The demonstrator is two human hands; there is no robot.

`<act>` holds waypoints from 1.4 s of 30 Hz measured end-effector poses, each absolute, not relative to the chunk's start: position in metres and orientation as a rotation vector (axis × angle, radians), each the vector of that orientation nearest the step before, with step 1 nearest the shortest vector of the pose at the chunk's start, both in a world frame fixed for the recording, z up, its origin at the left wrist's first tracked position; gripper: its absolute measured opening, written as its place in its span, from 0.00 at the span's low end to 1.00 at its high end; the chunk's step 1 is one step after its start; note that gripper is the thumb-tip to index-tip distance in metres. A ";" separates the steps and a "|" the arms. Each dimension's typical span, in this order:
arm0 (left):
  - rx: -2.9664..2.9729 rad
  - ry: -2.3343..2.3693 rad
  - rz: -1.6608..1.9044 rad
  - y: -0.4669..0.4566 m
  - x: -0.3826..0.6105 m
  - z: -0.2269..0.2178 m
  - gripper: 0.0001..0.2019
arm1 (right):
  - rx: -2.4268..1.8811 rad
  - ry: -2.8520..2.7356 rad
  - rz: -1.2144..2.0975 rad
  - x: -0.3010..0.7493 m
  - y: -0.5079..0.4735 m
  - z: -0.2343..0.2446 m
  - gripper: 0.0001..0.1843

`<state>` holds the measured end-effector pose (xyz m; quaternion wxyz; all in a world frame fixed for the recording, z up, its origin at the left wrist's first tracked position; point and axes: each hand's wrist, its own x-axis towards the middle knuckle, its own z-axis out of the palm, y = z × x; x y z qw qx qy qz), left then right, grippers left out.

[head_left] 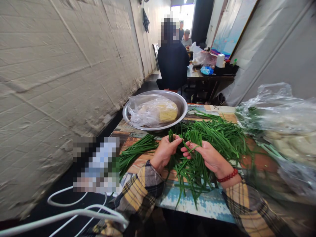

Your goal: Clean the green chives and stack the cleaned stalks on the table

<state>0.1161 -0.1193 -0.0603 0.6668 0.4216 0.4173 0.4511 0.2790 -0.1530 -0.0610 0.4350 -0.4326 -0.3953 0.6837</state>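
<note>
Long flat green leaves that look like garlic chives (pixel 214 135) lie in a loose pile across the table. My left hand (pixel 166 149) is closed round a small bunch, whose cut ends stick up above the thumb. Beside it, my right hand (pixel 208 156) grips another bunch (pixel 195 136), with the leaves hanging down over the table's near edge. The fingertips of both hands are close together, with a blade or two between them. To the left of my left hand, a more evenly laid bundle of chives (pixel 139 148) rests on the table.
Behind the chives stands a metal basin (pixel 181 120) with a plastic-wrapped yellowish block (pixel 168 111). Clear plastic bags (pixel 291 118) with pale contents occupy the right side. White cables (pixel 74 215) loop at lower left. A person in dark clothes (pixel 172 64) sits beyond, near another table (pixel 209 78).
</note>
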 end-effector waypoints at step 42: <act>1.121 1.115 1.102 -0.115 0.114 -0.054 0.12 | -1.074 -1.055 1.656 0.282 -0.155 -0.057 0.15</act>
